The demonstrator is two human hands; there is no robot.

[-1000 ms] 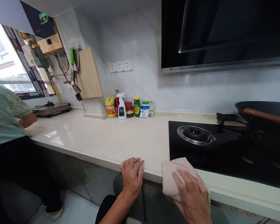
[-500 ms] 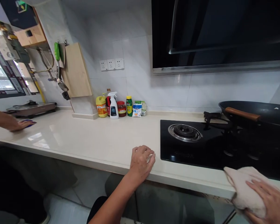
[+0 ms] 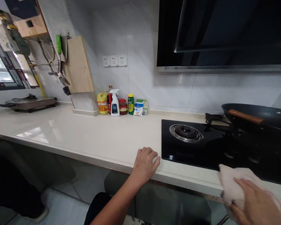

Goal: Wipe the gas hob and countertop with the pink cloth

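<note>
My left hand [image 3: 146, 164] rests on the pale countertop [image 3: 103, 134], just left of the black gas hob [image 3: 215, 150]. Its fingers are loosely bent, the thumb stands apart, and nothing shows in it. At the lower right, my right hand [image 3: 257, 200] grips a whitish cloth [image 3: 231, 181]. The cloth lies over the counter's front edge, near the hob's front side, and part of it hangs down. Some fingers of this hand are slightly blurred.
A dark wok [image 3: 255, 115] with a wooden handle sits on the right burner. Several bottles, among them a white spray bottle [image 3: 115, 104], stand against the wall. A range hood [image 3: 224, 31] hangs above. Another person's leg [image 3: 14, 187] shows lower left.
My right hand has moved left along the counter edge with the cloth. My left hand stays on the counter. The other person's hand at the far left has gone out of view.
</note>
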